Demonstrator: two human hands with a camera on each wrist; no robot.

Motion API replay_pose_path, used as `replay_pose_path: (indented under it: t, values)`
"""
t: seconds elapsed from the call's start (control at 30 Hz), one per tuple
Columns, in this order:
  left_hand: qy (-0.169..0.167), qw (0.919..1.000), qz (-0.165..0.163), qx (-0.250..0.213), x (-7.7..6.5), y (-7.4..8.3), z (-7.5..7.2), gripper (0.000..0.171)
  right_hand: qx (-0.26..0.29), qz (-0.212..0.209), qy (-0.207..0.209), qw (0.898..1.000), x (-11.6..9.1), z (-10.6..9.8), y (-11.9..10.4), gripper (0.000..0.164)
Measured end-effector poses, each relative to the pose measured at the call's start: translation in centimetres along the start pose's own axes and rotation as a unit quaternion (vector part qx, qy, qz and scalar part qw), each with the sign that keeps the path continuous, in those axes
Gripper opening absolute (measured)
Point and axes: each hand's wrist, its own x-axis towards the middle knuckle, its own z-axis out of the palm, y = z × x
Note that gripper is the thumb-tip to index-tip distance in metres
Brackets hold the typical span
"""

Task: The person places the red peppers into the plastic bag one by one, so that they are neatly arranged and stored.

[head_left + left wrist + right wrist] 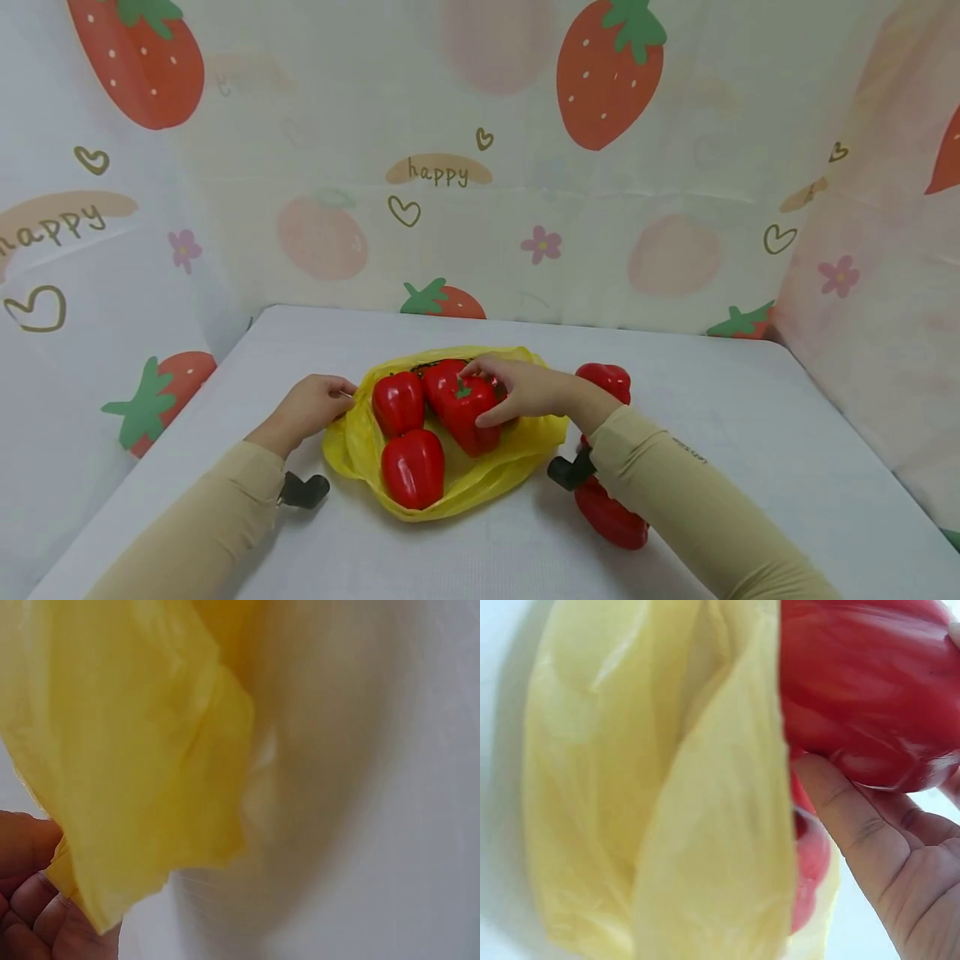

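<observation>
A: Fingers?
B: Left hand (311, 408) pinches the yellow bag (491, 492) at its left edge. Right hand (540, 392) has thumb and fingers spread around a red pepper (471, 410) in the bag's mouth, right of middle.
A: Others?
B: Loose peppers (611, 518) right of bag.
A: Text?
B: "happy" on the backdrop (480, 258) behind bag. Right sleeve (682, 492) lettering, bag's black print: too small to read.

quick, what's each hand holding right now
Left hand: holding, pinching the edge of the yellow bag.
Right hand: holding, thumb and fingers around a red pepper with a green stem.
</observation>
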Motion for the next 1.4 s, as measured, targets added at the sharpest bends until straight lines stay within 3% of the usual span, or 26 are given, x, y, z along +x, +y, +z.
replay_pose_path:
  t: [0.4,0.67,0.9,1.4]
  values:
    - [0.003,1.0,0.007,0.005,0.1,-0.2,0.1,0.027,-0.049,0.051,-0.028,0.997,0.1,1.2,0.3,0.063]
    - [0.001,0.9999,0.007,0.008,0.1,-0.3,0.1,0.026,-0.022,0.074,-0.038,0.996,0.1,1.8,0.9,0.059]
    - [0.001,1.0,0.002,0.006,0.1,-0.4,0.2,0.027,0.0,0.076,-0.062,0.995,0.0,2.1,1.1,0.049]
    - [0.0,0.9999,0.003,0.01,0.0,-0.1,0.1,0.027,-0.037,0.081,-0.053,0.995,-0.2,2.7,1.4,0.039]
